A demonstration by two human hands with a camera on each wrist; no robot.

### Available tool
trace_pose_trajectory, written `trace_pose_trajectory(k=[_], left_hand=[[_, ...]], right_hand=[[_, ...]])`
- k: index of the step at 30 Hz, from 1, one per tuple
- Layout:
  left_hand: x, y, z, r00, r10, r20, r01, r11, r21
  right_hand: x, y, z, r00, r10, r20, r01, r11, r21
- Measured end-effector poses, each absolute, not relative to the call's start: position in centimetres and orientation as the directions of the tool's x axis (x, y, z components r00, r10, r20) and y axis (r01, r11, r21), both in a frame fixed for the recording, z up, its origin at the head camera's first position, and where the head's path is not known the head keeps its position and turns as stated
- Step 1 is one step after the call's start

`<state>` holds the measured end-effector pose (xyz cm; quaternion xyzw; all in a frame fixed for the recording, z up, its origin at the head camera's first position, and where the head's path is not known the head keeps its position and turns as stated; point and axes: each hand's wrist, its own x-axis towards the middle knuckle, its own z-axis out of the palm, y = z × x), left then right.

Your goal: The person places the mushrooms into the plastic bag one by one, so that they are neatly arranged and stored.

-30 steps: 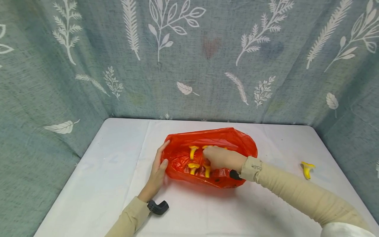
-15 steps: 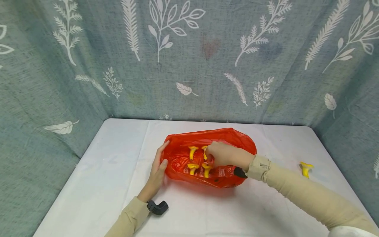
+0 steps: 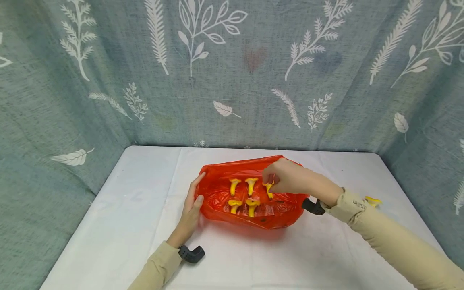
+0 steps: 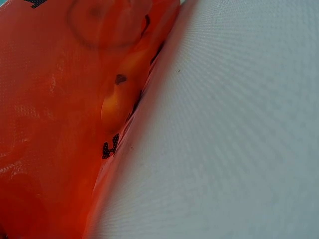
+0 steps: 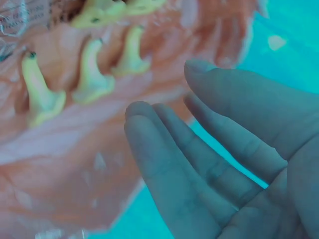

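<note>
A red plastic bag lies with its mouth spread wide on the white table. Inside are several yellow chanterelle mushrooms: three in a back row and two in front. My left hand rests against the bag's left end, its fingers extended and the thumb spread near the rim. Over the back right of the bag is my right hand, its fingertips overlapping the rightmost chanterelle in the head view. The right wrist view shows its thumb apart from its loosely bent fingers, nothing between them.
Another yellow chanterelle lies on the right side of the table, partly hidden by the right sleeve. A patterned green-grey curtain surrounds the table's back and sides. Each wrist wears a black device.
My right hand has drawn back to the right and up from the middle of the bag, uncovering chanterelles in it. Its sleeve now covers part of the one on the table. My left hand stays.
</note>
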<state>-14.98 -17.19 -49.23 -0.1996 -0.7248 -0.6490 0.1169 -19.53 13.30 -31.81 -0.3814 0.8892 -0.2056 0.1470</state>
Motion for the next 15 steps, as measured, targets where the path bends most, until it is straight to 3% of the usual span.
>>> trace_pose_trajectory(k=[15], left_hand=[[-15.0, -17.4, -49.3, -0.896, 0.144, 0.42, 0.433, 0.082, 0.897]], right_hand=[[-18.0, 20.1, -29.6, -0.776, -0.623, 0.096, -0.548, 0.593, -0.59]])
